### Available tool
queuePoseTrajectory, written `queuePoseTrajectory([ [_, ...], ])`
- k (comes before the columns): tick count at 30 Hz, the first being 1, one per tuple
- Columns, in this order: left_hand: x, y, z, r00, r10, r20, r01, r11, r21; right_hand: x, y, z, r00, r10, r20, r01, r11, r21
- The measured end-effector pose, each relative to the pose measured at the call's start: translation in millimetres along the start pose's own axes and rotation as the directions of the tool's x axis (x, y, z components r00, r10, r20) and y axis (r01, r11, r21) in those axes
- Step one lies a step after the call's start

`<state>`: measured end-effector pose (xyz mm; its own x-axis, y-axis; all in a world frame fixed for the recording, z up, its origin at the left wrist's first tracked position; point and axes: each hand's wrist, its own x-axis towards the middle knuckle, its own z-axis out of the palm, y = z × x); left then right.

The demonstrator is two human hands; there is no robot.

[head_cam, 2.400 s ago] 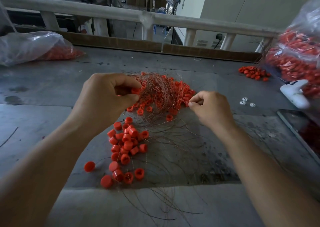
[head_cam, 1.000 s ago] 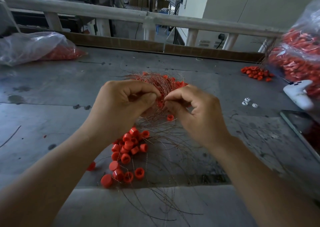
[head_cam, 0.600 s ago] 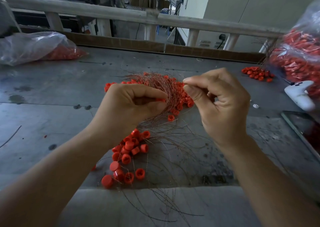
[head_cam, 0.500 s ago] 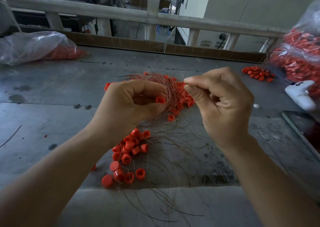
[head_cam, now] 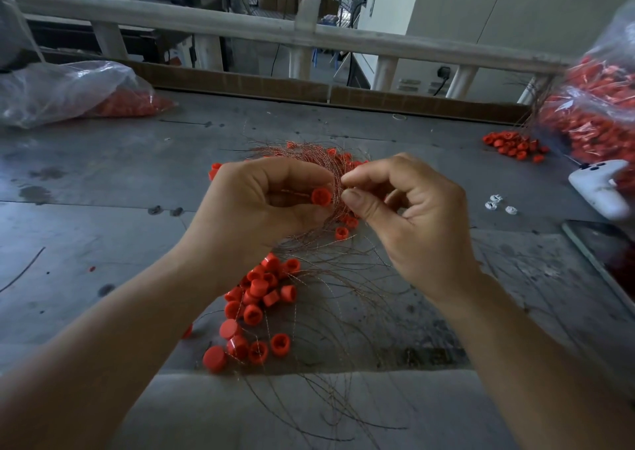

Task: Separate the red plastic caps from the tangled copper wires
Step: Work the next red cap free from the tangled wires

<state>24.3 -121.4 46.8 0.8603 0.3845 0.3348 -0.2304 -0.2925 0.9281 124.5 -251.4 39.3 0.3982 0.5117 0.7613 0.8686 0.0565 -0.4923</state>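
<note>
A tangle of thin copper wires with red caps (head_cam: 309,157) lies in the middle of the grey table (head_cam: 103,174), partly hidden behind my hands. My left hand (head_cam: 261,205) is curled round one red cap (head_cam: 321,196), held between thumb and fingers. My right hand (head_cam: 409,219) sits just to the right, thumb and forefinger pinched together at a wire strand beside that cap. A pile of loose red caps (head_cam: 257,298) lies below my left wrist, with loose wires (head_cam: 336,312) spread to its right.
A plastic bag with red caps (head_cam: 68,92) lies far left; a fuller bag (head_cam: 598,113) stands at the right. A small heap of caps (head_cam: 512,145), a white device (head_cam: 598,185), white bits (head_cam: 494,204) and a dark tablet (head_cam: 608,260) sit at the right. A railing (head_cam: 309,34) runs along the back.
My right hand rose from the tangle, pinching a wire, and has now come back down close to my left hand. The red cap has come into view at my left fingertips.
</note>
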Motion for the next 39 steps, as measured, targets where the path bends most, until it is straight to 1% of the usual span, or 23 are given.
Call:
queuePoseTrajectory([
  [5, 0.3, -1.3, 0.2, 1.000, 0.012, 0.006, -0.012, 1.000, 0.005, -0.5, -0.6, -0.6, 0.999, 0.012, 0.030, -0.012, 1.000, -0.026],
  [10, 0.2, -3.7, -1.6, 0.999, 0.040, 0.028, -0.039, 0.999, -0.037, -0.4, -0.3, -0.9, 0.998, 0.006, 0.057, -0.001, 0.995, -0.097],
  [13, 0.8, -5.5, -2.5, 0.998, 0.036, 0.047, -0.032, 0.996, -0.086, -0.5, -0.4, -1.1, 0.999, 0.012, 0.053, -0.005, 0.993, -0.121],
  [17, 1.3, -6.4, -2.7, 0.997, 0.009, 0.072, 0.006, 0.977, -0.213, -0.6, -0.9, -2.8, 0.998, 0.028, 0.051, -0.021, 0.992, -0.122],
  [19, 1.5, -6.1, -3.1, 0.997, -0.004, 0.077, 0.023, 0.969, -0.246, -0.1, -1.1, -3.6, 0.998, 0.032, 0.049, -0.026, 0.992, -0.126],
  [24, 1.3, -4.1, -3.0, 0.995, -0.021, 0.098, 0.046, 0.965, -0.260, 0.8, -0.7, -5.3, 0.998, 0.034, 0.043, -0.027, 0.990, -0.139],
  [32, 0.0, -3.1, -2.9, 0.995, -0.027, 0.101, 0.048, 0.975, -0.218, 0.2, -0.7, -5.0, 0.998, 0.044, 0.046, -0.037, 0.989, -0.142],
  [39, 1.3, -2.9, -5.2, 0.994, -0.019, 0.108, 0.046, 0.967, -0.250, 0.5, -0.8, -4.8, 0.997, 0.060, 0.052, -0.053, 0.991, -0.120],
])
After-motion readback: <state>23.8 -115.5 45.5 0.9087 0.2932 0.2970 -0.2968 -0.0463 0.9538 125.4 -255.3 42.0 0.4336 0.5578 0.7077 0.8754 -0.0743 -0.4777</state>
